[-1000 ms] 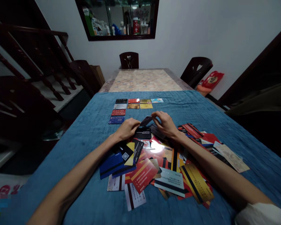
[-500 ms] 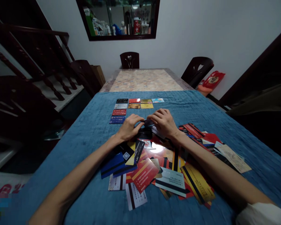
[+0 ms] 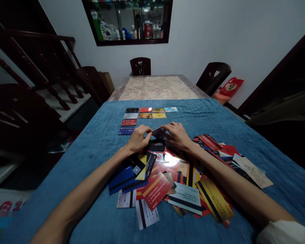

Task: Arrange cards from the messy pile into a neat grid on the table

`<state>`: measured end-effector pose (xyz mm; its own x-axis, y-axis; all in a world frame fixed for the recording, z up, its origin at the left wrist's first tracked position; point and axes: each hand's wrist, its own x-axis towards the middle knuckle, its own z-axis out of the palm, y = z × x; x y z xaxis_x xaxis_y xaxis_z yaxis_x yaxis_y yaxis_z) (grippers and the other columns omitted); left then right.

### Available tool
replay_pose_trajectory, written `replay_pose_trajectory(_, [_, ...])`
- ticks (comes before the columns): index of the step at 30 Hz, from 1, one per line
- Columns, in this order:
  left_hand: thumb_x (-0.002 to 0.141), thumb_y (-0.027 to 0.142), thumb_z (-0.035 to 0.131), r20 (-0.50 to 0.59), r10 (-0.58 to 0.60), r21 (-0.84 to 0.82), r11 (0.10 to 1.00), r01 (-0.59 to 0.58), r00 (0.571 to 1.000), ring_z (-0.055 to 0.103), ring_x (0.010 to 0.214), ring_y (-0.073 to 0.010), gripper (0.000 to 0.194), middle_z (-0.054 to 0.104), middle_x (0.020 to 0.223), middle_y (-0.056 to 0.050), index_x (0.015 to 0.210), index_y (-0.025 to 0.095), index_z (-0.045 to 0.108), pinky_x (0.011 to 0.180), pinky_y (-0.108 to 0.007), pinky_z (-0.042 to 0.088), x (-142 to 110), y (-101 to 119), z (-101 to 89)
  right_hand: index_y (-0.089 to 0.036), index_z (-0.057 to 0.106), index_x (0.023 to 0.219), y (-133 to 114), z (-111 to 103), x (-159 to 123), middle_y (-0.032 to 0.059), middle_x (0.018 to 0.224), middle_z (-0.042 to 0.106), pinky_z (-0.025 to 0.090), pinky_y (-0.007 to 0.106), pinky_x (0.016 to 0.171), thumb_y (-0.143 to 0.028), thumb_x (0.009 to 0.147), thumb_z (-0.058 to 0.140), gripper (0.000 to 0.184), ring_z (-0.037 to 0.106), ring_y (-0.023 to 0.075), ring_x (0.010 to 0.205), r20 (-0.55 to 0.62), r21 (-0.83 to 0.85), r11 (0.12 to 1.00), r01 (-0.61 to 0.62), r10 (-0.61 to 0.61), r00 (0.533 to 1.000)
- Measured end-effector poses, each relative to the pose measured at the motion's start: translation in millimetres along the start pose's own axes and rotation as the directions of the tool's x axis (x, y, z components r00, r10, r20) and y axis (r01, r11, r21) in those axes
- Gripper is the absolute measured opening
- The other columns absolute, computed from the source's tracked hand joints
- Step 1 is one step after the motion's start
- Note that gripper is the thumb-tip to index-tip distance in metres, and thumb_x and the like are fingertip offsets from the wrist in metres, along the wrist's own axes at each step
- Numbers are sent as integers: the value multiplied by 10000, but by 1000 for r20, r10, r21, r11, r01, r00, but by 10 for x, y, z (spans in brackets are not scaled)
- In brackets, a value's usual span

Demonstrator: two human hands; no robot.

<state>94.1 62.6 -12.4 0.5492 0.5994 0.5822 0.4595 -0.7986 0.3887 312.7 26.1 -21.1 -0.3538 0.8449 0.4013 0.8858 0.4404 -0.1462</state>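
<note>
Between my two hands a dark bank card [image 3: 157,133] is held tilted above the pile, its print too dim to read. My left hand [image 3: 139,139] pinches its left edge, and my right hand [image 3: 177,136] grips its right edge. Just below lies a black card [image 3: 156,145] with pale lettering. Loose, overlapping cards spread toward me, among them a red card [image 3: 157,190], a pale blue card [image 3: 185,198], a gold card [image 3: 215,200] and a blue card [image 3: 122,179]. Beyond my hands, several cards lie in neat rows, including a blue one [image 3: 127,130] and a yellow one [image 3: 159,115].
A blue cloth [image 3: 91,162] covers the near part of the table, and the patterned tabletop [image 3: 157,86] shows at the far end. Dark wooden chairs [image 3: 140,66] stand around it. More cards, with a beige one [image 3: 254,171] on top, lie right of my right forearm.
My hands drew closer together around the dark card, then parted slightly, and its tilt changed. Both hands still hold it. The rows and the loose pile look the same.
</note>
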Motion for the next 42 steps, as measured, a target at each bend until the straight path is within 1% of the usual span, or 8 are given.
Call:
replay_pose_trajectory(3, [855,117,573,6,-17,4,1000,17,1000,602,728,-150,101,673,778,-24,806,164,647,711,-276,488,-2,-25,-1,-205,652,1173,30,14,-2,88,1099,741,320,352,776,-216,941,529,263,567,259,991,97,19,998,-53,51,994])
replay_pose_trajectory(5, [851,119,567,9,-26,5,1000,26,1000,604,728,-151,107,674,776,-24,800,165,649,715,-279,489,-3,-40,0,-205,679,1097,43,22,-1,86,1044,746,319,344,755,-202,930,533,222,574,253,968,115,22,997,-70,67,991])
replay_pose_trajectory(13, [828,123,561,34,-95,38,995,94,995,618,725,-164,133,697,780,-32,802,171,682,717,-296,504,-14,-131,27,-202,694,1014,99,50,-10,67,984,745,319,327,753,-169,926,512,204,581,222,906,-1,119,992,-40,40,999])
replay_pose_trajectory(18, [809,108,568,126,-148,92,986,137,981,638,779,-192,158,716,795,-51,764,164,709,766,-324,520,-27,-210,47,-198,701,1026,106,49,-13,76,971,738,322,326,752,-178,939,513,209,578,219,905,-34,101,995,-25,29,999])
replay_pose_trajectory(21, [814,94,564,137,-148,76,987,138,979,647,802,-191,183,726,826,-49,818,169,730,789,-325,526,-40,-230,62,-200,704,1041,103,49,-10,80,976,737,320,328,750,-191,948,515,211,575,221,914,-39,77,997,-15,18,999])
replay_pose_trajectory(31, [849,99,556,48,-145,-30,989,147,988,667,876,-194,272,723,976,-74,1085,156,679,849,-349,537,-90,-228,117,-211,696,1075,71,64,-4,74,979,746,318,338,741,-191,959,524,209,575,233,927,-65,-6,1000,7,-8,998])
replay_pose_trajectory(37, [844,92,529,100,-143,-4,990,144,985,648,838,-195,394,679,905,-43,1224,191,558,837,-344,527,-131,-234,132,-213,640,1175,57,110,2,89,1074,736,352,352,785,-170,935,550,260,579,241,966,-85,-54,998,12,-17,996])
replay_pose_trajectory(42, [854,99,497,129,-134,83,989,124,983,641,857,-219,385,664,904,-57,1223,193,554,841,-359,514,-150,-257,137,-225,640,1202,30,101,-10,80,1037,740,332,346,763,-131,932,517,311,571,241,946,-41,-86,996,10,-14,999])
